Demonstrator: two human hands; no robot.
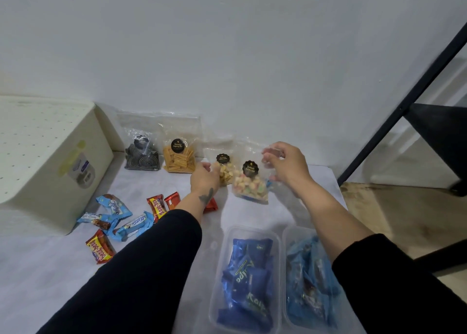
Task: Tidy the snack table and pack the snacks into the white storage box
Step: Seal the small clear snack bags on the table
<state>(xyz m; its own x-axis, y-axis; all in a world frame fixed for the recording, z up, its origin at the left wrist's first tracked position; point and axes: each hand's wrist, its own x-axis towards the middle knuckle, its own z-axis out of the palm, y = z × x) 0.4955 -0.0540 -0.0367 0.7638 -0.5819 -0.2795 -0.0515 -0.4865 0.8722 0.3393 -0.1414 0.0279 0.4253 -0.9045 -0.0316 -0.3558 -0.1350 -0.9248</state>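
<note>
Two bare hands out over the table (50, 270), black sleeves pushed up the forearms.

Left hand (203, 179) curled around the lower edge of a clear bag of pale cubes (225, 172), fingers closed on it, bag upright on the table just beyond the knuckles. Tattoo on the left wrist.

Right hand (285, 164) raised a little above and right of the pastel biscuit bag (250, 184), fingertips pinching the crinkled top of that bag's clear plastic; bag hanging or leaning below and left of the palm, base at or near the tabletop, cannot tell which. Black round label on its front.

Both bags side by side, touching or nearly so, between the two hands.

Further back against the wall: bag of yellow sticks (179, 156), and left of it a bag of dark spirals (142, 156), both standing, well clear of either hand.

White storage box (50, 161) at far left, lid on, well apart from both hands.

Loose wrapped bars on the table left of the left forearm: blue ones (118, 217), red-and-yellow ones (99, 247), an orange-red packet (171, 199) partly hidden under the left wrist.

Near edge, below the right forearm: two clear tubs side by side, left tub (247, 278) full of dark blue packets, right tub (310, 280) full of lighter blue ones, partly covered by the right sleeve.
</note>
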